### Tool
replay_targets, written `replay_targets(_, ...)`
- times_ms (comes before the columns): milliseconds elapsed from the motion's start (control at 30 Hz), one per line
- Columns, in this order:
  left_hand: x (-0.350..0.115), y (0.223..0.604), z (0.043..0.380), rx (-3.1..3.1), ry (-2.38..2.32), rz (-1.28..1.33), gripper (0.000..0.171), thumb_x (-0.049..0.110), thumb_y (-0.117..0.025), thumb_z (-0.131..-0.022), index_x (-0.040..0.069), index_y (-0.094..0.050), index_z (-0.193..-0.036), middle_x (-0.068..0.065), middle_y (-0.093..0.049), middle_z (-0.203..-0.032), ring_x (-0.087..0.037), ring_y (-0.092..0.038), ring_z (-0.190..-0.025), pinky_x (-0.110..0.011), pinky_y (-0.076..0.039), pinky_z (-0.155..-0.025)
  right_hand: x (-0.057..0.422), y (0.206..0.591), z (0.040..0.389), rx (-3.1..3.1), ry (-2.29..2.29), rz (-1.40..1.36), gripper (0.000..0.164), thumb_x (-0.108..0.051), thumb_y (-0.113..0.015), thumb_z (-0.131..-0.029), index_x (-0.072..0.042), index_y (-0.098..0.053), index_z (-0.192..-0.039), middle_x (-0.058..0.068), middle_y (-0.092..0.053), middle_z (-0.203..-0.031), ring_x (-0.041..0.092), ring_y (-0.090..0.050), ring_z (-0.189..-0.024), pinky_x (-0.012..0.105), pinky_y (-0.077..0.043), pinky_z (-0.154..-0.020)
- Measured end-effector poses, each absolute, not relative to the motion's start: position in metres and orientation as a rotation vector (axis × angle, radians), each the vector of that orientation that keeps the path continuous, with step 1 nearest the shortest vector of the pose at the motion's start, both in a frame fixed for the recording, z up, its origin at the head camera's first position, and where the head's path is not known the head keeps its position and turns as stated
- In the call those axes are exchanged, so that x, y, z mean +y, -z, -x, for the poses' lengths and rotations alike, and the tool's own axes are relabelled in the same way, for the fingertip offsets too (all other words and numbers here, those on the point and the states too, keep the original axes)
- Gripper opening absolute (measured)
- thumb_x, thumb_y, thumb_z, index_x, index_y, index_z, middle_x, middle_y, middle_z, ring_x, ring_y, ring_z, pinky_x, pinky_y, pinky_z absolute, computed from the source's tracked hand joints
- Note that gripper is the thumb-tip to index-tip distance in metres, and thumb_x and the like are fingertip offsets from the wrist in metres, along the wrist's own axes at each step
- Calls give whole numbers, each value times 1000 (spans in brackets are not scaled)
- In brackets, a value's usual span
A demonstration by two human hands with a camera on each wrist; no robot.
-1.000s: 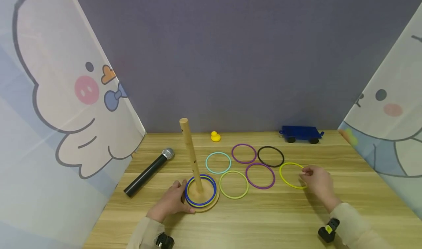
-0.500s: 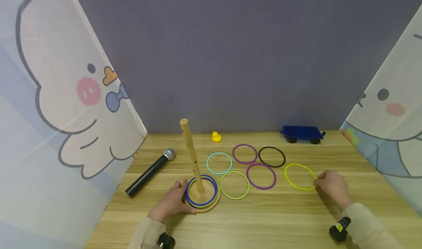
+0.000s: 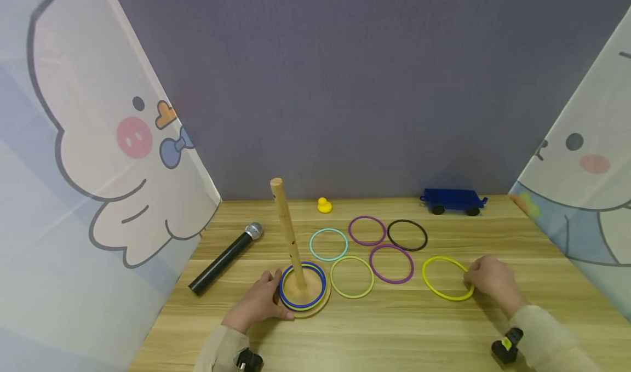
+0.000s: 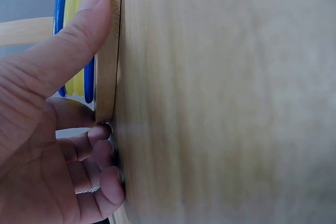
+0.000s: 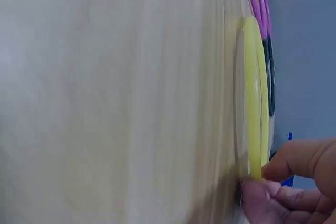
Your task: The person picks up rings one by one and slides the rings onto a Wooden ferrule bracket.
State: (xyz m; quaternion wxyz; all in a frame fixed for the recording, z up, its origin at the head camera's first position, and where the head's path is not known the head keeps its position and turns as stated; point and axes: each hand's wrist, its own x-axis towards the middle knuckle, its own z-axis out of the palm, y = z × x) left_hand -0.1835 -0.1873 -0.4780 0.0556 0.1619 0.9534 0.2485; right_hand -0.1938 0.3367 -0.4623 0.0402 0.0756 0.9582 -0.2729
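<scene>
Left hand grips a round pale-wood base, lower centre | its tall wooden post upright, tip toward upper left | right hand, well apart, pinches a thin bright-yellow ring, lower right

On the table, the peg stand carries stacked rings. My left hand is at its left side; behind and left of that hand lies the microphone. Right of the peg stand: five loose rings, then a sixth ring in my right hand. Rear: toy duck left, toy wagon right.
</scene>
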Motion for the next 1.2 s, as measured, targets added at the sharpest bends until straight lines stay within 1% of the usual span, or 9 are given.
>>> replay_targets(33, -187, 478, 183, 2892, -759, -490, 119, 42, -93, -55, -16, -36, -141, -9, -44, -98, -23, -45, -87, -47, -44, -85, 334, 462, 193, 2910, 894, -227, 13, -8, -67, -82, 4, -69, -78, 4, -62, -67, 16, -56, -57, 31, -47, -54)
replay_targets(167, -188, 477, 183, 2893, -765, -493, 118, 41, -94, -55, -16, -36, -142, -9, -44, -98, -24, -45, -88, -47, -43, -85, 324, 457, 189, 2836, 1097, -194, 24, -4, -63, -87, 15, -66, -102, 17, -68, -86, 19, -64, -65, 34, -55, -58)
replay_targets(233, -188, 476, 182, 2893, -766, -487, 118, 40, -94, -55, -16, -36, -142, -10, -44, -98, -24, -45, -88, -48, -43, -86, 317, 453, 186, 2810, 1183, -183, 28, -3, -62, -89, 17, -64, -109, 21, -68, -92, 20, -65, -68, 34, -55, -60)
replay_targets(300, -188, 475, 181, 2896, -761, -482, 118, 39, -94, -55, -16, -36, -141, -11, -44, -99, -25, -46, -89, -49, -43, -86, 308, 447, 183, 2762, 1292, -166, 29, -2, -61, -90, 18, -62, -112, 21, -68, -94, 21, -65, -70, 36, -56, -61)
replay_targets(500, -187, 472, 181, 2895, -757, -467, 117, 40, -94, -56, -16, -37, -141, -12, -46, -101, -26, -47, -91, -50, -43, -88, 280, 430, 177, 2650, 1512, -112, 31, -1, -63, -91, 20, -59, -114, 17, -68, -90, 22, -64, -68, 35, -56, -62)
replay_targets(733, -186, 471, 180, 2888, -742, -474, 116, 41, -93, -57, -16, -36, -141, -13, -46, -103, -27, -48, -93, -50, -43, -88, 248, 419, 174, 2534, 1663, 48, 31, 0, -62, -92, 22, -58, -113, 10, -68, -85, 20, -64, -67, 36, -56, -64)
replay_targets(967, -187, 473, 181, 2895, -739, -490, 116, 42, -93, -57, -16, -37, -141, -14, -46, -104, -29, -49, -94, -51, -43, -89, 211, 407, 174, 2494, 1706, 145, 28, -4, -65, -91, 15, -63, -112, 10, -68, -88, 21, -65, -70, 37, -56, -65)
replay_targets(1033, -187, 475, 181, 2899, -734, -497, 117, 42, -93, -57, -16, -37, -141, -15, -47, -104, -29, -49, -94, -51, -43, -89, 202, 404, 175, 2468, 1720, 167, 27, -4, -65, -91, 14, -64, -112, 9, -68, -88, 21, -65, -70, 39, -56, -66)
replay_targets(1200, -187, 475, 182, 2901, -732, -505, 117, 42, -93, -57, -16, -37, -141, -15, -48, -104, -28, -50, -93, -51, -44, -88, 180, 394, 178, 2387, 1773, 275, 26, -3, -64, -91, 14, -64, -111, 9, -68, -85, 20, -65, -68, 36, -56, -64)
